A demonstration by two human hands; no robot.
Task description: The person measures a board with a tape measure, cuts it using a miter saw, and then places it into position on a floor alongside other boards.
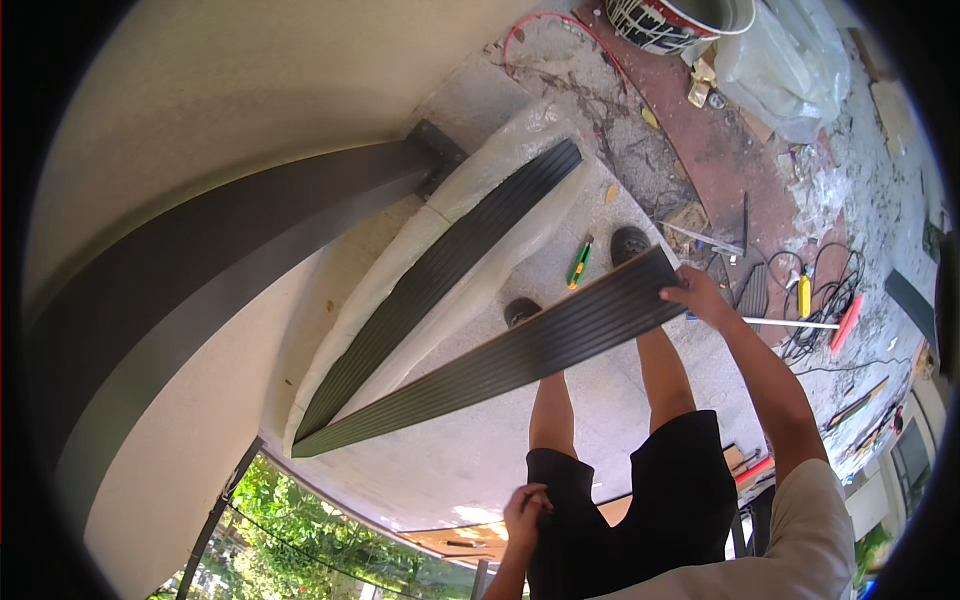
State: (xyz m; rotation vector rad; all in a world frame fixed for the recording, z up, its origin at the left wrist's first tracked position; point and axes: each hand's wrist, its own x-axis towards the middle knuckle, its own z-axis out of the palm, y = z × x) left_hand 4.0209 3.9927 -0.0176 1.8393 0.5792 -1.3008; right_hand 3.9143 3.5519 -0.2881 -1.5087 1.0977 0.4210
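Note:
My right hand [697, 296] grips the right end of a long dark ribbed decking board [510, 350], thumb on its face. The board is lifted at this end and slants down to the left. Its far left end meets the end of a second ribbed board [450, 262], which lies on crumpled white plastic wrap [545, 226] on the floor. By my left thigh, against the black shorts, my left hand [526, 512] hangs with curled fingers; what they hold, if anything, is hidden. A green and orange utility knife [580, 262] lies on the floor near my shoes.
A dark metal post [330, 190] stands by the wall on the left. Back right are a paint-stained bucket [672, 28] and clear plastic sheeting [785, 70]. Black cables [835, 270], a yellow-handled tool [804, 296] and a red-headed broom [847, 323] lie to the right.

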